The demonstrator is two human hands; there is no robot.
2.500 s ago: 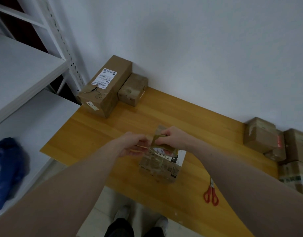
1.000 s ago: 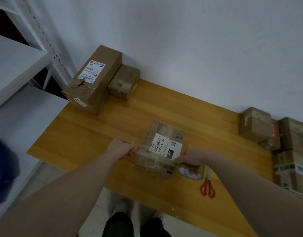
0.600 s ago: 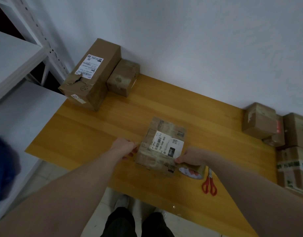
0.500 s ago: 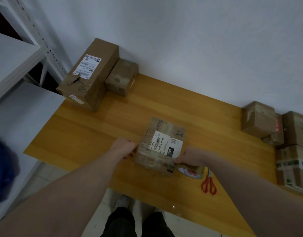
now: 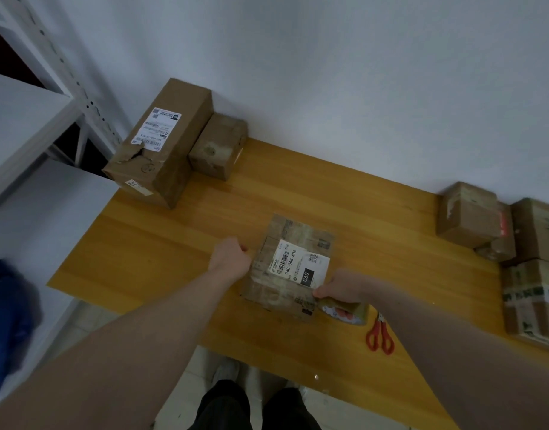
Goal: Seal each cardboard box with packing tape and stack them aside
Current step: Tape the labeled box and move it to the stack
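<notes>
Hands unmoved, right hand (image 5: 341,288) gripping tape roll (image 5: 347,311)

We see the labelled box (image 5: 293,268) at frame centre on the table (image 5: 344,197). Two boxes (image 5: 180,144) upper left, scissors (image 5: 379,335) lower right.

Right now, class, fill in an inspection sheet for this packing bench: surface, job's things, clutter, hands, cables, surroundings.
Surface: wooden table, set against a white wall.
Job's things: small labelled box mid-table; tape roll at its right near corner; long box and small box at the far left; more boxes at the right.
Clutter: red scissors near the front edge.
Hands: left hand against the box's left side; right hand holds the tape roll.
Cables: nothing seen.
Surroundings: white shelving and a blue bag at the left.
</notes>
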